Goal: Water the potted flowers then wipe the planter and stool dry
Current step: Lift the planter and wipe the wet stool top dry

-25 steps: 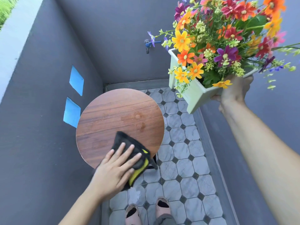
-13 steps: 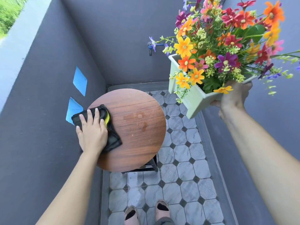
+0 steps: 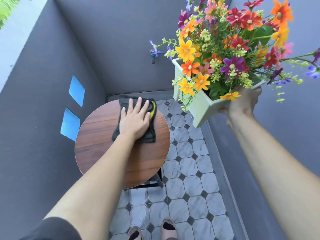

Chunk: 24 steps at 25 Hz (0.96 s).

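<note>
A round wooden stool (image 3: pixel 103 146) stands near the left wall. My left hand (image 3: pixel 134 121) lies flat, fingers spread, pressing a black cloth with a yellow edge (image 3: pixel 149 135) onto the far part of the stool top. My right hand (image 3: pixel 242 104) grips the underside of a pale green square planter (image 3: pixel 199 108) and holds it up in the air to the right of the stool. The planter is tilted and filled with orange, red, purple and yellow flowers (image 3: pixel 225 45).
Dark grey walls close in on the left, back and right. A blue tap (image 3: pixel 153 55) sticks out of the back wall. Two blue squares (image 3: pixel 76 90) mark the left wall. The floor (image 3: pixel 188 179) is grey octagon tile, with my feet (image 3: pixel 152 231) at the bottom.
My left hand has swept the cloth from the stool's near edge to its left side, then to the far right part. The planter stays held up in my right hand.
</note>
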Each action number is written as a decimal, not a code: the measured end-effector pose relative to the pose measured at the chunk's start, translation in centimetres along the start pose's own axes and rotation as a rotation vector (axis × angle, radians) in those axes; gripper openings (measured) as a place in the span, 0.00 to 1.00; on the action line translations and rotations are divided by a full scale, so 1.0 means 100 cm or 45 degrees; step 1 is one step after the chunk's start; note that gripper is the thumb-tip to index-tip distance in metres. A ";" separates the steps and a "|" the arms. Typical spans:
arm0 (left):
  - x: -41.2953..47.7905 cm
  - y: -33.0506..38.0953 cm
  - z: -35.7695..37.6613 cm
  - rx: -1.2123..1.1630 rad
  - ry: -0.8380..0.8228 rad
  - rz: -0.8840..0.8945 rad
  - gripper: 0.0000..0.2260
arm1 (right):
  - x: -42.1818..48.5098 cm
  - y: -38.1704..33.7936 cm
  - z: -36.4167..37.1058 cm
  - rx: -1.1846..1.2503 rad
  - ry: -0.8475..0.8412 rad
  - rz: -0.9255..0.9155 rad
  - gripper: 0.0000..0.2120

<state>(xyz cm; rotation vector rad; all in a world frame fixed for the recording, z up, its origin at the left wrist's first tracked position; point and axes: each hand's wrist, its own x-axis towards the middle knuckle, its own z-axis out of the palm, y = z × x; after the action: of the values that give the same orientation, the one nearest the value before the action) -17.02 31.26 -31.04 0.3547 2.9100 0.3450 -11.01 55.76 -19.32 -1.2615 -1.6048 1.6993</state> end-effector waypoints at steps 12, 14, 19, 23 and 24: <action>-0.125 0.028 0.033 0.199 -0.017 0.418 0.29 | -0.014 0.007 -0.007 0.038 0.047 0.014 0.33; -0.146 0.017 0.036 0.280 -0.021 0.447 0.33 | -0.019 0.010 -0.006 0.032 0.051 0.012 0.32; -0.201 -0.035 0.045 0.221 0.248 0.778 0.27 | -0.030 0.015 0.002 -0.020 0.046 0.015 0.31; -0.218 -0.058 -0.005 -0.543 0.432 0.176 0.19 | -0.048 0.013 0.020 -0.055 -0.021 -0.006 0.25; -0.209 -0.063 -0.021 -0.753 0.453 -0.129 0.14 | -0.056 0.012 0.027 -0.071 -0.051 -0.007 0.23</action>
<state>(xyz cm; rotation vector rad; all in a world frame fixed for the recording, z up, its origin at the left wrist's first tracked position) 1.10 19.55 -27.33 0.0515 2.9404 1.3226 -10.48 49.50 -19.13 -1.2556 -1.6879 1.6972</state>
